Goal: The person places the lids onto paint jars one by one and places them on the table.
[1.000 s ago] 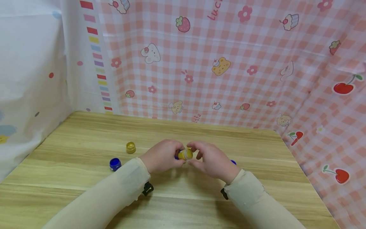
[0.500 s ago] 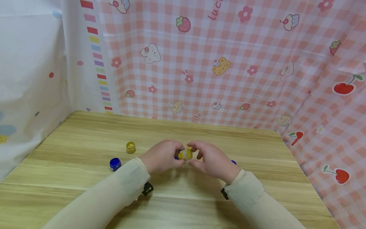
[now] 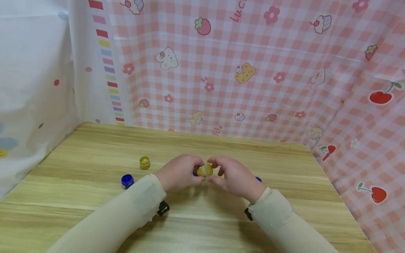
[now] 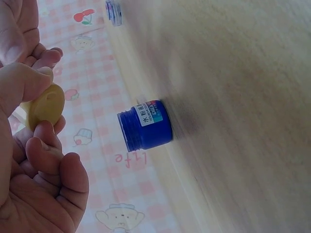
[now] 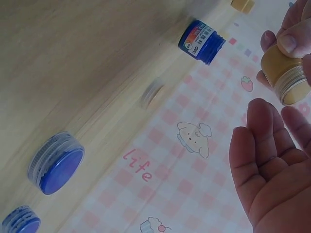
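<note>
My left hand (image 3: 181, 173) grips a small yellow paint jar (image 3: 205, 171), tipped on its side with its threaded mouth toward my right hand. In the right wrist view the jar's ridged neck (image 5: 290, 87) shows, and in the left wrist view its yellow base (image 4: 48, 106). My right hand (image 3: 235, 175) is held close to the mouth, fingers loosely curved around nothing. Below the hands a blue paint jar (image 4: 148, 127) stands uncapped on the table; in the head view only a bit of its blue shows beside my left fingers.
At the left of the wooden table (image 3: 95, 151) stand another blue jar (image 3: 127, 181) and a yellow jar (image 3: 145, 163), both uncapped. Blue lids (image 5: 62, 170) lie on the table, with a pale lid (image 5: 153, 94) farther off. Patterned cloth (image 3: 221, 105) hangs behind.
</note>
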`<state>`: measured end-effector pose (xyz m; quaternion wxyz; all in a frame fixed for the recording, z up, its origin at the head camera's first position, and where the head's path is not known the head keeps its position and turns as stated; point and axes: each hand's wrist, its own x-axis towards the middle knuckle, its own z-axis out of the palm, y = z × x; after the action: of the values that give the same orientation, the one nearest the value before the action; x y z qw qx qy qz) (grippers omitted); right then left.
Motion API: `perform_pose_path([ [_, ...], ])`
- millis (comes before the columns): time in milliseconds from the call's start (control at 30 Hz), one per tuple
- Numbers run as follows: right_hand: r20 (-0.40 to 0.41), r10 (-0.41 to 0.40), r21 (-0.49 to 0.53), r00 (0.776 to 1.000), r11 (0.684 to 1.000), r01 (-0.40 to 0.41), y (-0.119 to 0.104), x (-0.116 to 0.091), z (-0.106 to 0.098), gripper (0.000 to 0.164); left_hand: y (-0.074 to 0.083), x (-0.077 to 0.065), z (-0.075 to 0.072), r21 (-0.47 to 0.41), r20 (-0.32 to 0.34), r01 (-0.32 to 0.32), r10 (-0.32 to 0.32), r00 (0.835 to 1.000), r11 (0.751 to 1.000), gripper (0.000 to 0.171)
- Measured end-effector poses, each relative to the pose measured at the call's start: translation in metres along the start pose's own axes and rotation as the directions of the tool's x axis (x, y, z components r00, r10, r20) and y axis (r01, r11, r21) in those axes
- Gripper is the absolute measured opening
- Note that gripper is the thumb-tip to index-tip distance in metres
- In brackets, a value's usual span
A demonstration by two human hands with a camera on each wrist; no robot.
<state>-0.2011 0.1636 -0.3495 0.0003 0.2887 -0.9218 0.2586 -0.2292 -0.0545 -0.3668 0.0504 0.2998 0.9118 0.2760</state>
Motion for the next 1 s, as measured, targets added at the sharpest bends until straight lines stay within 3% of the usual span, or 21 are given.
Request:
perform_pose_path([
  [333, -0.011, -0.027, -0.011, 1.000, 1.000, 0.027, 0.0015, 0.0010, 0.0019, 0.028, 0.0015, -0.0001, -0.0007, 0.021, -0.009, -0.023, 0.024, 1.000, 1.000, 0.015],
  [567, 0.000, 0.003, -0.006, 1.000, 1.000, -0.003, 0.0010, -0.0002, 0.0004, 0.041, 0.0020, -0.0001, -0.0001, 0.020, -0.009, -0.020, 0.020, 1.000, 1.000, 0.016],
  [867, -0.010, -0.028, -0.001, 1.000, 1.000, 0.028, 0.0014, 0.0006, 0.0024, 0.025, 0.0033, -0.0011, -0.0010, 0.013, -0.005, -0.015, 0.015, 1.000, 1.000, 0.015],
  [1000, -0.006, -0.014, 0.002, 1.000, 1.000, 0.014, 0.0018, 0.0000, 0.0022, 0.032, 0.0021, -0.0008, -0.0004, 0.016, -0.004, -0.016, 0.016, 1.000, 1.000, 0.015],
])
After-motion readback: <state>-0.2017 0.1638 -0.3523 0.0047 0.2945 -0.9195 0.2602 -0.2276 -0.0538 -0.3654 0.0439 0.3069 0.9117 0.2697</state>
